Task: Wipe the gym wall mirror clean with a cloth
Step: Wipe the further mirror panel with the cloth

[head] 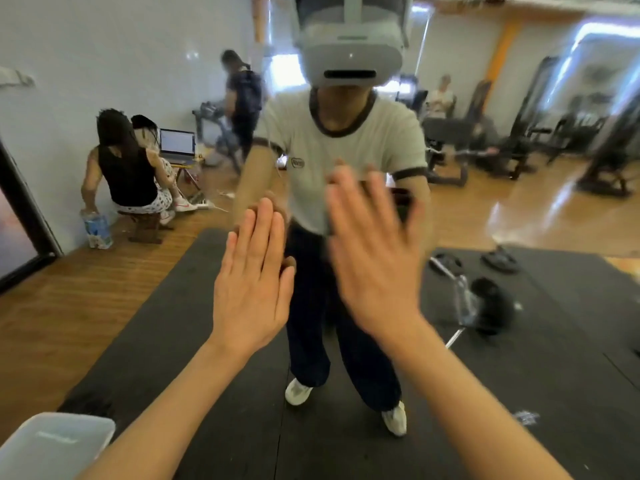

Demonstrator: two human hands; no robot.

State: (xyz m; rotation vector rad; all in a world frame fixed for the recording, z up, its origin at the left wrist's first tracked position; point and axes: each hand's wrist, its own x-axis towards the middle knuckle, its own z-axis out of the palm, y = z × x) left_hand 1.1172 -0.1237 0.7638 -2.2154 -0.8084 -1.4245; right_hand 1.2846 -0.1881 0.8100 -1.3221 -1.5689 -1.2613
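Note:
The gym wall mirror [104, 306] fills nearly the whole view and reflects me standing on a black floor mat. My left hand [254, 275] is raised in front of the glass with its fingers straight and together. To its right my right hand [372, 251] is also raised, fingers spread, and it is blurred by motion. Neither hand holds anything. No cloth is in view. Whether the palms touch the glass cannot be told.
A white plastic container [52, 445] sits at the bottom left corner, close to my left forearm. The mirror reflects people seated by a laptop [176, 142], a barbell with plates [485, 303] on the mat, and gym machines [519, 133] at the right.

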